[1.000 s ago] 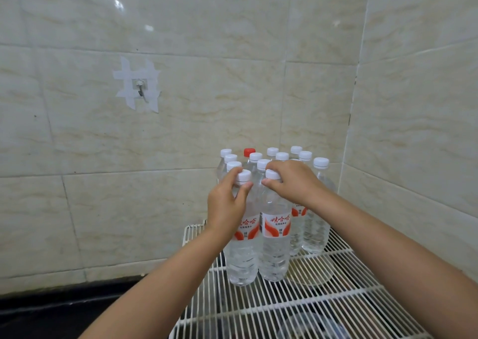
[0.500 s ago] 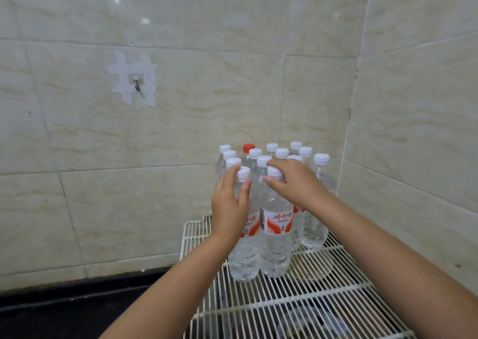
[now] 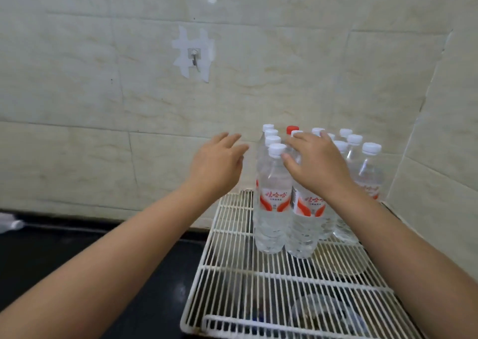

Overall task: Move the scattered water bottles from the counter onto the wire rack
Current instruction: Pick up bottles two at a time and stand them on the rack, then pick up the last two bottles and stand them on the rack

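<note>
Bottles (image 3: 271,201) upright on wire rack (image 3: 258,287), hands (image 3: 217,165) open.

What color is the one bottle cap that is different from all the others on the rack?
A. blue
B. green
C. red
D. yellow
C: among the white caps of the water bottles standing on the wire rack, a single red cap shows in the back row.

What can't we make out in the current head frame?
- Cap of the front right bottle: hidden under the right hand.
- Total bottle count: back rows blocked by that hand and the front left bottle.
- Items under the wire rack: dark, blurred.
- Object at the left edge: cut off, blurred.
- Left hand: motion-blurred, fingers straight, holds nothing.
</note>
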### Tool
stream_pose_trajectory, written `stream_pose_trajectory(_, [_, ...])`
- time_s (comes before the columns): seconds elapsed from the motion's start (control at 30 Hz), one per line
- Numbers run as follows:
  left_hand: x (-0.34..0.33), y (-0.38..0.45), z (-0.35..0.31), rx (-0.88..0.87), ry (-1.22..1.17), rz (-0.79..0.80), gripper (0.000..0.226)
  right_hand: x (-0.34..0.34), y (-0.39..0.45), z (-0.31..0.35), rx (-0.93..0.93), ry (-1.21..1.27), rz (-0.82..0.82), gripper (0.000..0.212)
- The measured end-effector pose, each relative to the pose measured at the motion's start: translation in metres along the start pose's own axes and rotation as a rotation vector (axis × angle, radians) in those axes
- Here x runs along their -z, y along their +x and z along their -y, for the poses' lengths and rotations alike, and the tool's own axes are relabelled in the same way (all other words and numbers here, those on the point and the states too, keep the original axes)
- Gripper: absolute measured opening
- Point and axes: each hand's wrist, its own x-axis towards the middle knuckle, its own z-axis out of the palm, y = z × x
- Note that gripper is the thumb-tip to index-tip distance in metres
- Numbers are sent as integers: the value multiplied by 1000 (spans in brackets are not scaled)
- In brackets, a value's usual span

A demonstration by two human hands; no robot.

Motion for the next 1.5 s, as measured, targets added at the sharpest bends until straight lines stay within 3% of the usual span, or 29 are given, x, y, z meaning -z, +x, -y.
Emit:
stream_pose_trajectory(0.13, [21,-51,49,254,176,224,40,-28,12,55,153,108,32,45])
stream_pose_trajectory(0.3, [60,-142,123,422,310,274,27,-65,18,167,319,167,213,46])
stream_pose_trajectory(0.4, [93,-200,162,566,396,350,24,-92,8,250,404,236,174,42])
stream_pose_trajectory(0.63, [146,-329,263,785,437,418,48,-149,-35,443,452,432,337,48])
stream_pose_trajectory(0.9, [201,-453,363,997,413,596,49,-188,-85,609,425,451,631,54])
stream_pose_trajectory(1.17, [214,-505,470,1093,332,612,47,-253,-58,700,414,366,721,53])
stream_pose_trajectory(1.5, [175,-481,683,982,310,699,47,-388,54,786,170,347,780,53])
